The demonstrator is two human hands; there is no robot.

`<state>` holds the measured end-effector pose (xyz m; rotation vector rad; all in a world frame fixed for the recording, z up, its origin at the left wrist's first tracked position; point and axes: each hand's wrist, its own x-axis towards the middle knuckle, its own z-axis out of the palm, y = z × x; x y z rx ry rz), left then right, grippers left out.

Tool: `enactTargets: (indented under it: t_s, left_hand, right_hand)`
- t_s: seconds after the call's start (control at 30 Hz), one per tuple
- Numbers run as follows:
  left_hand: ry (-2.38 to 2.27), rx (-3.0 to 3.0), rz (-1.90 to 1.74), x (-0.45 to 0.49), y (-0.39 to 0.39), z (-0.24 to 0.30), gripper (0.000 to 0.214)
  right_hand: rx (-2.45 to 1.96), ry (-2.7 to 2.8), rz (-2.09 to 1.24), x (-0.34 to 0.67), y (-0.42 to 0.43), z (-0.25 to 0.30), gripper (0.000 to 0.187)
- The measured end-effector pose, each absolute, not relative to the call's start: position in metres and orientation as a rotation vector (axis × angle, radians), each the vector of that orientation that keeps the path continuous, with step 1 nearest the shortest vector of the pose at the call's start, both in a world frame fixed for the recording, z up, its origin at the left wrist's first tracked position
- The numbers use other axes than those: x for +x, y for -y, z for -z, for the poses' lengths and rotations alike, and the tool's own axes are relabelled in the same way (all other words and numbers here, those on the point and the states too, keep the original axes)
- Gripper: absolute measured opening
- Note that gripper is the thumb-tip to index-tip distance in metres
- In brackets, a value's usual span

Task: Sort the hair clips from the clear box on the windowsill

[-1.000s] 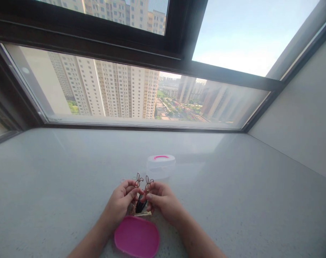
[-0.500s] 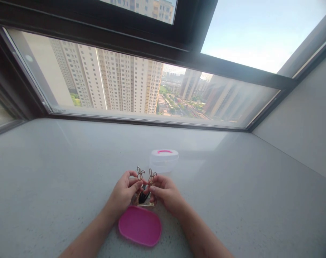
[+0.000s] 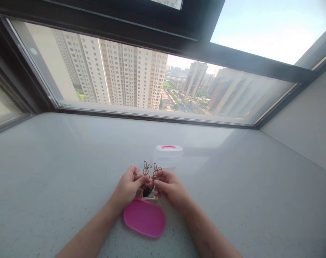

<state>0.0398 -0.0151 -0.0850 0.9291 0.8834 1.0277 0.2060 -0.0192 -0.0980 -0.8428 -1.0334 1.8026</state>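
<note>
My left hand [image 3: 131,183] pinches a bronze-coloured, rabbit-shaped clip [image 3: 146,170] between thumb and finger. A matching rabbit-shaped clip [image 3: 155,171] is pinched in my right hand [image 3: 168,185]. Both clips stand upright side by side, a small gap apart, with their ears up. Below and between the hands sits a small gold-edged box [image 3: 152,198] with dark slender items [image 3: 147,191] in it. My fingers hide part of that box. A pink oval tray [image 3: 144,218] lies just in front of it, nearer to me.
Behind my hands stands a translucent white case [image 3: 168,154] with a pink handle [image 3: 168,147]. Everything rests on a pale speckled sill [image 3: 246,186]. A dark window frame [image 3: 157,120] borders the far side, and a white wall [image 3: 307,118] rises at the right.
The view has shifted slightly, so the whole scene sits a little differently in the picture. Both hands keep hold of the rabbit-shaped clips, which look slightly closer together.
</note>
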Motion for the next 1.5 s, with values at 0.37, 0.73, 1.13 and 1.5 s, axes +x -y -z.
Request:
enactTargets:
  t_s: [0.37,0.73,1.13,1.5]
  left_hand:
    - [-0.945,1.047,-1.052,0.040,0.018,0.085,0.037]
    - [-0.997,1.082,-1.007,0.039,0.015,0.082,0.024]
    - [-0.949,1.168,-0.948,0.036,0.016,0.086,0.015]
    - [-0.945,1.254,-1.043,0.036,0.015,0.084,0.012]
  right_hand:
    - [-0.825,1.025,-1.767,0.205,0.020,0.094,0.023]
    - [-0.903,1.102,-1.578,0.201,0.022,0.092,0.022]
    - [-0.961,1.072,-1.567,0.196,0.025,0.089,0.018]
    - [-0.970,1.197,-1.486,0.198,0.026,0.086,0.018]
